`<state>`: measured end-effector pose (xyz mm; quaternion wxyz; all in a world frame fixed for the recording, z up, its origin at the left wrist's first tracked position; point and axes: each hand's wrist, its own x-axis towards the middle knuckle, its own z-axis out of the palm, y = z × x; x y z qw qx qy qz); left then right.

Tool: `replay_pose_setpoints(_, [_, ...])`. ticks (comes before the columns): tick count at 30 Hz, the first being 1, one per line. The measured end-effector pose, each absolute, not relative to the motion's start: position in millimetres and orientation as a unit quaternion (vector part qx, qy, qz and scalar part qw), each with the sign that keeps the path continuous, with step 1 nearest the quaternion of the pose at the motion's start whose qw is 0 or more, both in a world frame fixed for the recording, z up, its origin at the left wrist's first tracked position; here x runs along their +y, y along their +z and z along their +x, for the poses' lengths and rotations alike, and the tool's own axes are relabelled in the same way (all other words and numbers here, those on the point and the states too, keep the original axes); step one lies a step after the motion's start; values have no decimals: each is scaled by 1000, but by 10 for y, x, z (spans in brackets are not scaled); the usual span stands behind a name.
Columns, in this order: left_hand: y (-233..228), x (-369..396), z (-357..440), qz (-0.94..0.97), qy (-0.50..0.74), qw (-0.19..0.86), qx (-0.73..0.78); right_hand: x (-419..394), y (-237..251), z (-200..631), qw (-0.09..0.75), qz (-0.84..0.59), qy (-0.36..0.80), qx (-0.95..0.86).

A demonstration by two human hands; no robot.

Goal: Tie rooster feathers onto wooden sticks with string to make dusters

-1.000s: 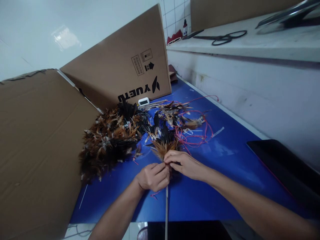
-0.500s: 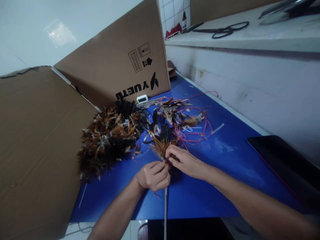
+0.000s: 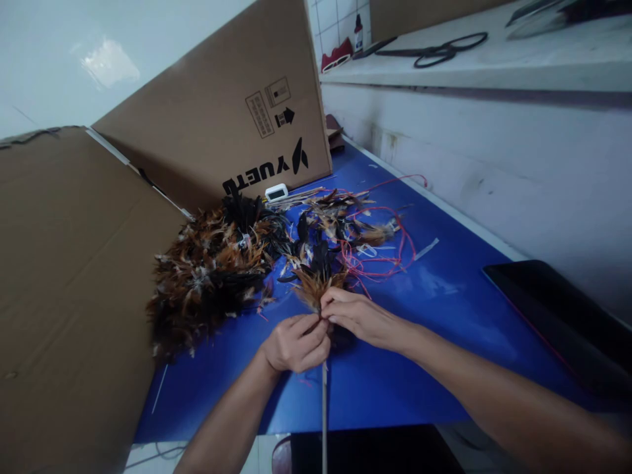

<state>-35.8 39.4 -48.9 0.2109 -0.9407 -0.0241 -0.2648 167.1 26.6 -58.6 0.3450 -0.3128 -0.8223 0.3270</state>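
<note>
My left hand [image 3: 298,343] is closed at the base of a small brown-and-black feather bundle [image 3: 315,282], where a thin pale stick [image 3: 324,401] comes out below it and runs past the table edge. Against it, my right hand [image 3: 363,317] pinches at the same base, fingertips touching or nearly touching the left ones. Whatever is between the right fingertips is too small to make out. A bit of pink string [image 3: 305,382] hangs faintly below the left hand.
A big heap of feathers [image 3: 207,276] lies left against the cardboard box [image 3: 212,125]. Loose feathers, sticks, tangled pink cord [image 3: 407,237] and a small white digital device [image 3: 276,192] lie behind. A black tablet-like object [image 3: 557,316] is right; scissors [image 3: 444,51] rest on the ledge.
The view has shifted slightly, so the scene sits a little further left and higher. My right fingertips have drawn closer together beside the left hand at the feather base.
</note>
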Motion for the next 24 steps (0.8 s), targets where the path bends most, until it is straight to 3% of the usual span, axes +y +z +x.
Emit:
replay_pose_setpoints(14, [-400,399,-380,-947,-248,202,-19,271,-617,1588,334,-322,311,-830])
replay_pose_setpoints(24, [-402,401,-395,-940,-257,222,-21,269,-613,1625,383,-351,340,-784])
